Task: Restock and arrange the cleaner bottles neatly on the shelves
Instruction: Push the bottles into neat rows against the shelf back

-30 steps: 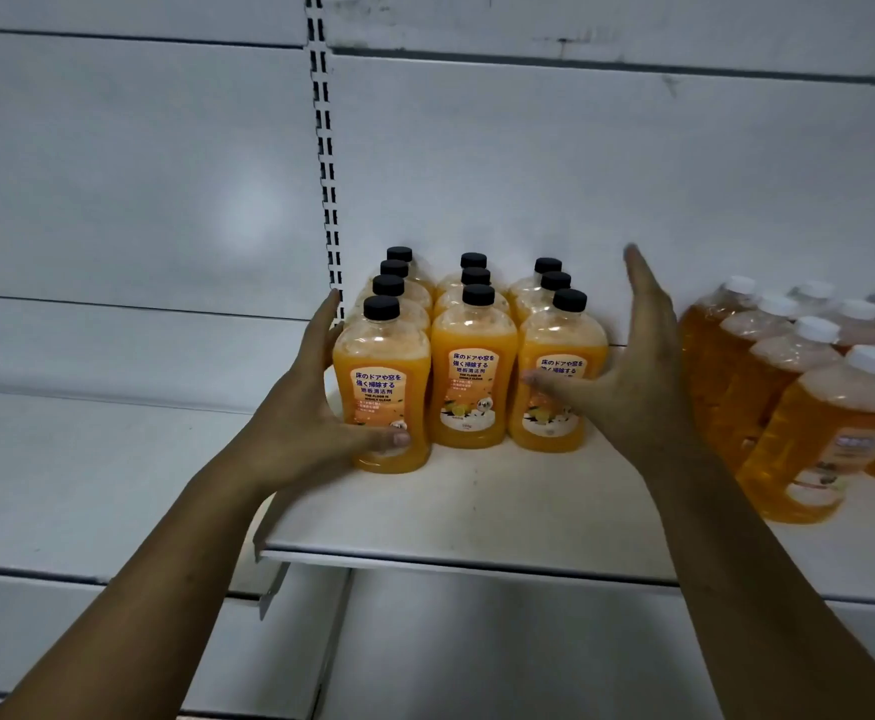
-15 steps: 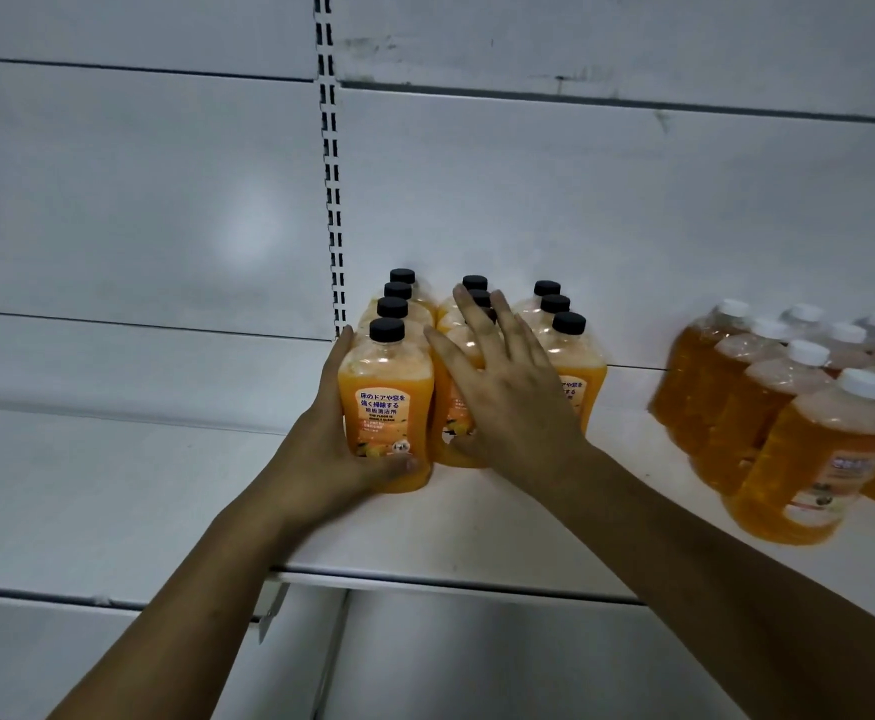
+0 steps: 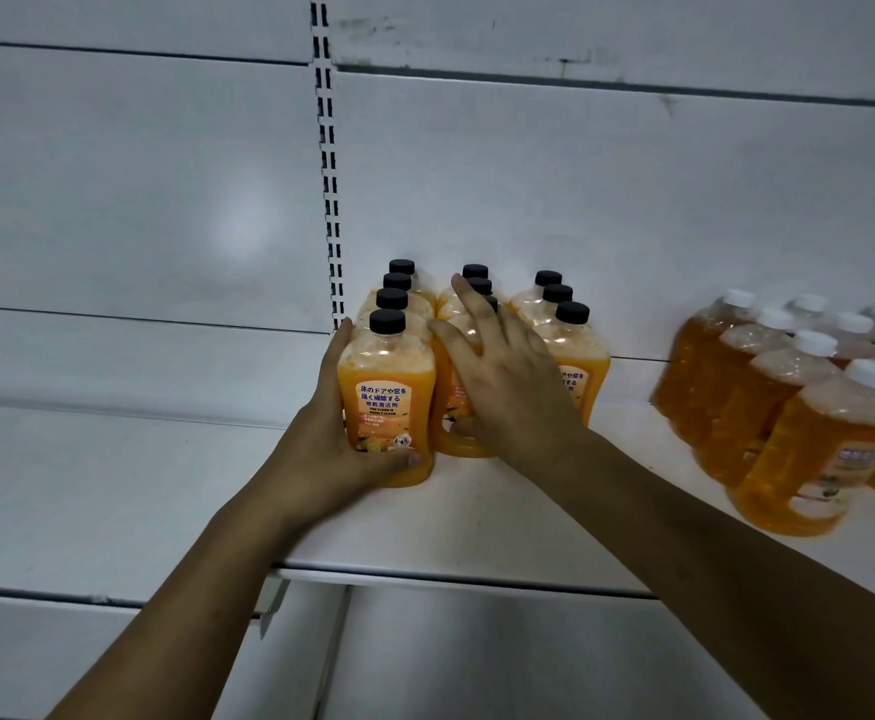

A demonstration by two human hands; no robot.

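White store shelving filled the view, its back panel split by a slotted upright. Just right of the foot of that upright, on a white shelf, stood the black-capped cleaner bottles, filled with orange liquid and packed in three files running back to the panel. Four caps showed in the file nearest the upright and three in the farthest.

My left grip was curled round the front bottle of the file nearest the upright. The fingers ran along the side facing the upright and the thumb lay across the front below the label, which bore Japanese print and "THE FLOOR IS HIGHLY CLEAN".

My right grip lay one file farther from the upright. Its fingers were straight and spread, with the palm flat against the middle front bottle, closed on nothing. Its fingertips reached up among that file's caps and partly hid them.

Well right of the upright, on the same shelf, white-capped bottles of orange liquid stood in a tight cluster, apart from the black-capped block. Left of the upright and lower ran another lower shelf, and a bracket hung under my shelf's front corner.
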